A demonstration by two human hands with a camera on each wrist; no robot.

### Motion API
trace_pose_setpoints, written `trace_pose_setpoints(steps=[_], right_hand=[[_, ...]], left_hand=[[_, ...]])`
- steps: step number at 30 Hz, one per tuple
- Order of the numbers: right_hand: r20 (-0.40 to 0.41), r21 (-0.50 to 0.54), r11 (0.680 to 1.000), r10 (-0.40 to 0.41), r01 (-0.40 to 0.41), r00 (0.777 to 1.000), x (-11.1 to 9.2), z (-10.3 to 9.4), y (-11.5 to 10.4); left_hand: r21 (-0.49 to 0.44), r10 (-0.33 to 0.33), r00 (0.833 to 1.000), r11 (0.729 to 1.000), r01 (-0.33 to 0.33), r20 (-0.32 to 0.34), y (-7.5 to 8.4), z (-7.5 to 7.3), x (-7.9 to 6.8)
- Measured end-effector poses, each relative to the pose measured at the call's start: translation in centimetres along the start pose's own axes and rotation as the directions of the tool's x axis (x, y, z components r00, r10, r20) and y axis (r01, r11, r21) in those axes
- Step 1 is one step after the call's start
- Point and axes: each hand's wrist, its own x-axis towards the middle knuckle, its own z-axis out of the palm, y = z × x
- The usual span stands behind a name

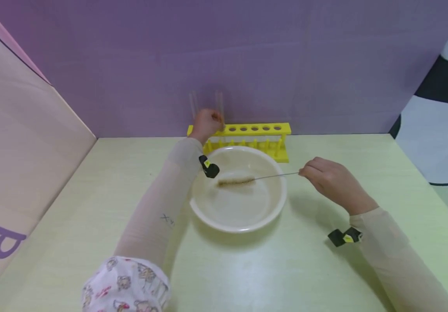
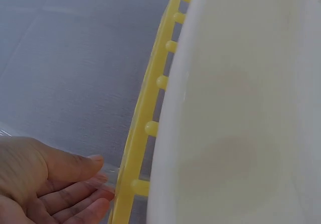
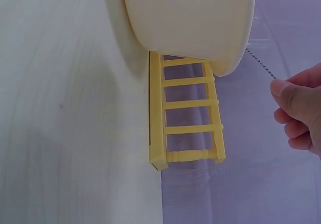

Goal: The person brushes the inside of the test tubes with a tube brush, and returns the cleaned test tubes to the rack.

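Observation:
At the left end of a yellow test tube rack (image 1: 260,128), my left hand (image 1: 207,123) holds a clear test tube (image 1: 219,102) that stands upright in it. The left wrist view shows that thumb and fingers (image 2: 75,199) around the tube just above the rack's top bar. A second clear tube (image 1: 193,104) rises just left of the hand. My right hand (image 1: 333,182) pinches the thin twisted wire handle of a test tube brush (image 1: 235,182). The brush's tan bristles point left, over the white basin (image 1: 239,229). In the right wrist view the basin hides the bristles.
Behind the basin, the rack stands close to the purple back panel (image 1: 325,78), its far-side holes and pegs showing. A pale wood-grain table (image 1: 91,195) lies under everything. Printed panels (image 1: 9,143) flank it on both sides.

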Motion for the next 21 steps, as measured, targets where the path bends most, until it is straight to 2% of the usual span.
trace_pose_setpoints(steps=[8,14,17,21], right_hand=[[0.019,0.002,1.000,0.017,-0.017,1.000,0.1,-0.2,0.0],[0.004,-0.026,1.000,0.011,-0.011,1.000,0.2,-0.2,0.1],[0.005,-0.033,0.999,0.010,-0.010,1.000,0.2,-0.2,0.1],[0.021,-0.038,0.999,0.008,-0.007,1.000,0.1,-0.1,0.2]], left_hand=[[0.011,0.013,0.999,1.000,-0.013,-0.030,0.0,0.0,-0.1],[0.040,0.037,0.996,0.999,-0.034,-0.080,0.8,-0.3,-0.2],[0.044,0.056,0.993,0.998,-0.052,-0.106,1.4,-0.5,-0.2],[0.048,0.120,0.981,0.992,-0.114,-0.155,2.2,-1.1,-0.7]])
